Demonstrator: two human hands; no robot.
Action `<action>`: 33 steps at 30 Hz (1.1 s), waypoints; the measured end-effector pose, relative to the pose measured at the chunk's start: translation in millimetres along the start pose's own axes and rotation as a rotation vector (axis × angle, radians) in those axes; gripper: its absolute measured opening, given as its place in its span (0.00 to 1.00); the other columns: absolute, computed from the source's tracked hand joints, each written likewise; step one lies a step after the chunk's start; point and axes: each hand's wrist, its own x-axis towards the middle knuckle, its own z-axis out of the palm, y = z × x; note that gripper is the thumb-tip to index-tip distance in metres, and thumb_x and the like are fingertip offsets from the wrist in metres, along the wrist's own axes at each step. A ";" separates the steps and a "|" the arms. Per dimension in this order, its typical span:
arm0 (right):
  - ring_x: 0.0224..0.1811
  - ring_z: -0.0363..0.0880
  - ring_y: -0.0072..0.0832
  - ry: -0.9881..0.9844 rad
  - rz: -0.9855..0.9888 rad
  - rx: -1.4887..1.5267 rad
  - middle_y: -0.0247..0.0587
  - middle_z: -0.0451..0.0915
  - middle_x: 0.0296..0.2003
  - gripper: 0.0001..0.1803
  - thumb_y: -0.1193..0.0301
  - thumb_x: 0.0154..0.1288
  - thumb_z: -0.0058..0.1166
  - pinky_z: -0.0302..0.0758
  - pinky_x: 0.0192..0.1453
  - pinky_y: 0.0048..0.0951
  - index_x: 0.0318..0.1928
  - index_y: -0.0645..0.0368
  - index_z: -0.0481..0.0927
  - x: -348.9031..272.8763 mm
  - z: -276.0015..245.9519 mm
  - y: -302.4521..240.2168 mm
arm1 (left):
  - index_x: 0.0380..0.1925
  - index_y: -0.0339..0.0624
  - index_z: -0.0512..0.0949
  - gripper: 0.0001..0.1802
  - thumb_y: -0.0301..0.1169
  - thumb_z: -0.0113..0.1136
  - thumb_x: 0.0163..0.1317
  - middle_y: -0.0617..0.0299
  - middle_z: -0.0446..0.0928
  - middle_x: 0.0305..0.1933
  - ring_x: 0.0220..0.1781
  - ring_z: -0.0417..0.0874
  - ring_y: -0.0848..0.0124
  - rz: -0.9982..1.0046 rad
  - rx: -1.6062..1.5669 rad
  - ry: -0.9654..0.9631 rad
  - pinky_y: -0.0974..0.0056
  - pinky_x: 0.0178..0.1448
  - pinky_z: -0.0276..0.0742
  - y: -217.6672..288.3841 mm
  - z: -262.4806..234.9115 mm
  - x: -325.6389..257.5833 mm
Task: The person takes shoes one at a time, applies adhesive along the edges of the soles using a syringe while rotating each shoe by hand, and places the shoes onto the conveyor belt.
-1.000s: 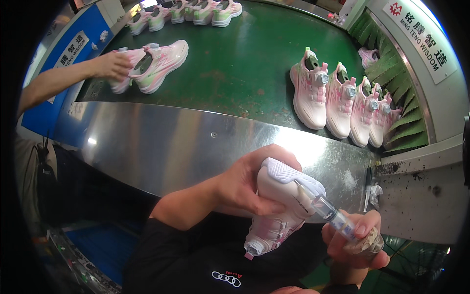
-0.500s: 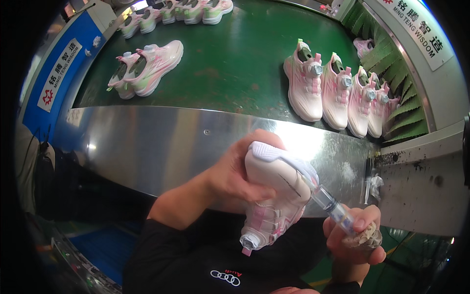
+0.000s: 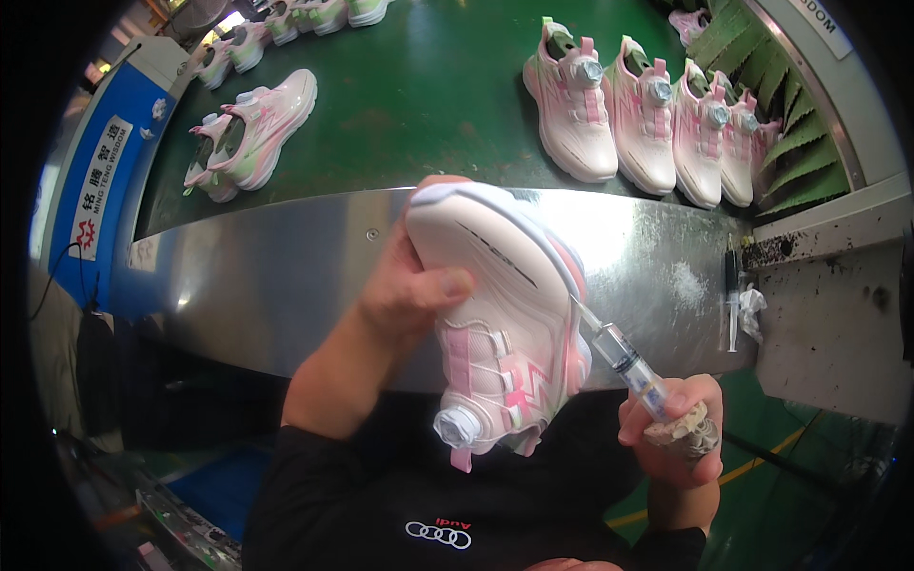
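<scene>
A pale pink and white sneaker [image 3: 490, 276] with a dial closure is gripped at its toe end by my left hand [image 3: 405, 285]. The thumb presses on the upper, and the other fingers are hidden behind the shoe. Its toe points away from me, and the dial hangs toward my chest. My right hand [image 3: 676, 428] is closed round a clear syringe [image 3: 633, 366]. The syringe's thin tip lies at the seam between upper and sole; whether it touches, I cannot tell. A crumpled whitish wad [image 3: 687, 433] is also in that hand, by the syringe's rear end.
Beyond the steel ledge [image 3: 314, 247], a green belt [image 3: 409, 105] carries a row of similar sneakers [image 3: 576, 114] at right, a pair [image 3: 252, 133] at left and several more at the far left. Another syringe [image 3: 732, 295] and crumpled white material [image 3: 751, 309] lie at the ledge's right end.
The sneaker has risen away from my chest and turned, showing more of its side. My right hand has moved slightly up and left with the syringe. The background has shifted as my head moved.
</scene>
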 end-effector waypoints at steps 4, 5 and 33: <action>0.37 0.78 0.34 0.000 0.037 0.003 0.52 0.76 0.35 0.35 0.51 0.48 0.67 0.72 0.41 0.28 0.48 0.63 0.71 -9.6 -9.6 7.6 | 0.52 0.39 0.66 0.33 0.31 0.63 0.42 0.57 0.74 0.46 0.48 0.76 0.66 -0.054 -0.016 0.086 0.63 0.55 0.72 -0.3 2.1 1.4; 0.37 0.78 0.34 -0.009 0.058 -0.001 0.51 0.75 0.36 0.35 0.51 0.48 0.67 0.73 0.41 0.27 0.48 0.63 0.70 -12.3 -10.9 8.8 | 0.51 0.38 0.68 0.32 0.33 0.62 0.43 0.55 0.75 0.45 0.47 0.77 0.65 -0.088 -0.028 0.091 0.63 0.54 0.73 0.4 2.6 2.0; 0.27 0.73 0.27 -0.001 0.026 -0.146 0.44 0.82 0.32 0.32 0.56 0.44 0.69 0.61 0.32 0.26 0.47 0.65 0.75 -68.3 -40.3 32.7 | 0.49 0.29 0.68 0.26 0.41 0.52 0.59 0.46 0.76 0.45 0.45 0.80 0.61 -0.200 -0.165 0.195 0.60 0.48 0.79 -15.6 -24.6 23.7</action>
